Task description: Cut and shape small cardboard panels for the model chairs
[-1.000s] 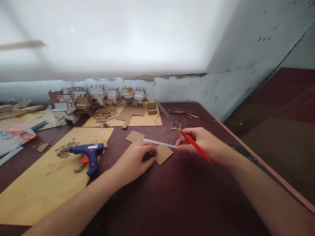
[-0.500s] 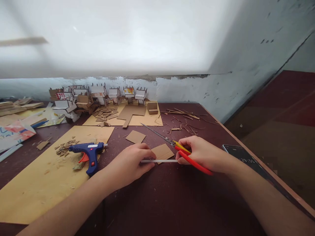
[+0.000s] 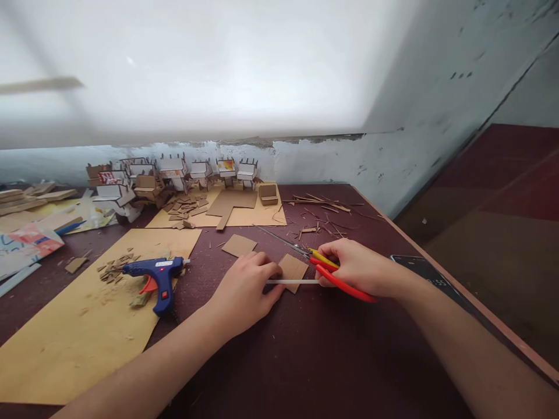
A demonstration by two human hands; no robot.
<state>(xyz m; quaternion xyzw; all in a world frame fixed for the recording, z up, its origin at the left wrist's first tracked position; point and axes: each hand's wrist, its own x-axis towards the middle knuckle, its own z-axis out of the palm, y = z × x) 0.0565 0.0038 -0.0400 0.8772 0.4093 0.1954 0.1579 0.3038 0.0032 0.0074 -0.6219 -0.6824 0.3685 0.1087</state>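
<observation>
Between my two hands a thin white strip is held level, just above the dark table. The fingers of my left hand pinch its left end. My right hand grips its right end and also holds scissors with red and yellow handles, their blades pointing to the upper left. A cardboard square lies just behind the strip, its left part hidden by my left fingers. Another cardboard square is on the table beyond my left hand.
A blue glue gun rests on a yellow sheet at left. Small cardboard models line the wall behind cardboard scraps. Thin strips lie at the back right. A phone sits near the right edge.
My left hand has moved right along the white strip, so a shorter length shows between my hands. The near cardboard square has turned a little. The camera view has shifted slightly.
</observation>
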